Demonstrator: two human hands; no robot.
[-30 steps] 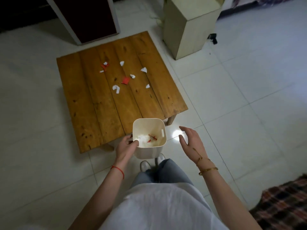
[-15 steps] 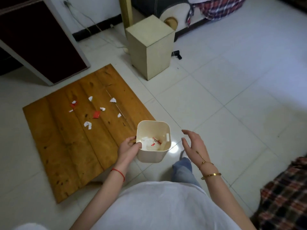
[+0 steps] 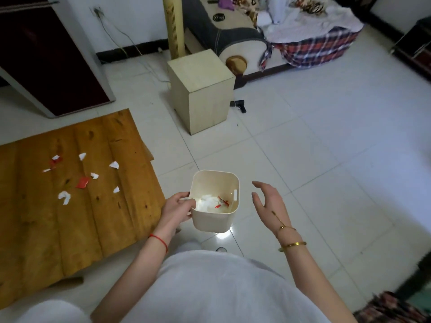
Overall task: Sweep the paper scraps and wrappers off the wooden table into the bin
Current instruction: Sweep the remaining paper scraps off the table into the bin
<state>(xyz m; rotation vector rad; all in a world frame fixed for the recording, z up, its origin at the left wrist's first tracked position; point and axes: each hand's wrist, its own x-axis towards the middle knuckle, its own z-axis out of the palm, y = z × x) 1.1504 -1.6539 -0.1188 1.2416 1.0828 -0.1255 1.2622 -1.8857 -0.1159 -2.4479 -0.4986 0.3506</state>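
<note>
A small cream bin (image 3: pixel 211 220) hangs just off the right edge of the low wooden table (image 3: pixel 35 229), with white and red scraps lying in its bottom. My left hand (image 3: pixel 176 209) grips the bin's left rim. To the right of the bin my right hand (image 3: pixel 270 202) is held with fingers spread, holding nothing and not touching the bin. Several white and red paper scraps (image 3: pixel 82 182) lie scattered on the table's far half, including a white curl (image 3: pixel 64 197) and a white piece (image 3: pixel 114 165).
A cream box-shaped stool (image 3: pixel 200 89) stands on the white tiled floor beyond the bin. A sofa (image 3: pixel 268 36) with plaid cloth runs along the back. A dark cabinet (image 3: pixel 46 54) stands behind the table. A plaid rug (image 3: pixel 394 308) lies at lower right.
The view has swung right and up, so the table has slid to the left. The bin, held by my left hand, now sits beside the table's right edge. My right hand stays spread.
</note>
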